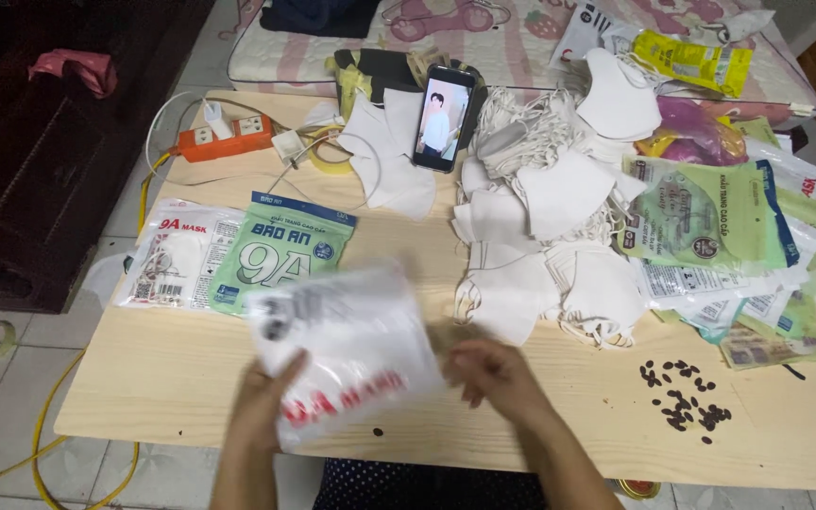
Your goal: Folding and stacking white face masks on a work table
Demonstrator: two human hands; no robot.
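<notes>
My left hand (262, 401) grips a clear plastic mask packet (347, 354) with red print, blurred by motion, above the near edge of the wooden table (162, 378). My right hand (493, 373) hovers just right of the packet, fingers curled and apart, touching nothing I can make out. Two sealed mask packets, one white (177, 255) and one green (280, 250), lie flat on the table just beyond my left hand. A heap of loose white face masks (540, 246) lies beyond my right hand.
A smartphone (443, 118) stands propped at the table's far side, screen lit. An orange power strip (224, 139) with cables sits far left. Empty green and clear packets (710, 227) pile at the right. Small dark seeds (682, 397) are scattered near right. A mattress (521, 47) lies behind.
</notes>
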